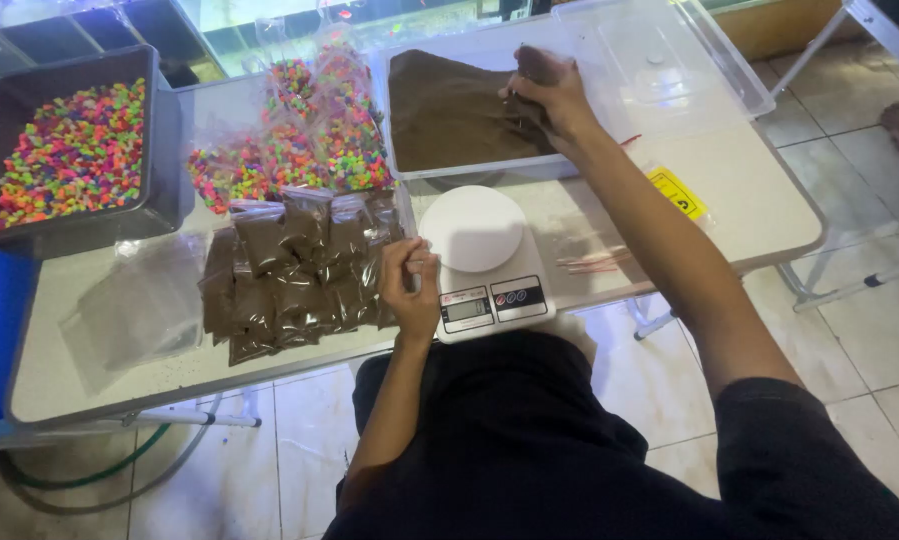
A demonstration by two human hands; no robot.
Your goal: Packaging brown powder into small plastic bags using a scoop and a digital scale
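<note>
1. Many small clear bags of brown sand (289, 280) already lie packed in a pile on the white table (749, 200), just left of the white kitchen scale (479, 262). Its round plate is bare.
2. Lots of loose brown sand (449, 115) is left in the clear plastic tub (399, 170).
3. Right hand (549, 90) is curled shut in that sand, gripping something I cannot make out.
4. Left hand (409, 285) is closed beside the scale, maybe pinching a bag.
</note>
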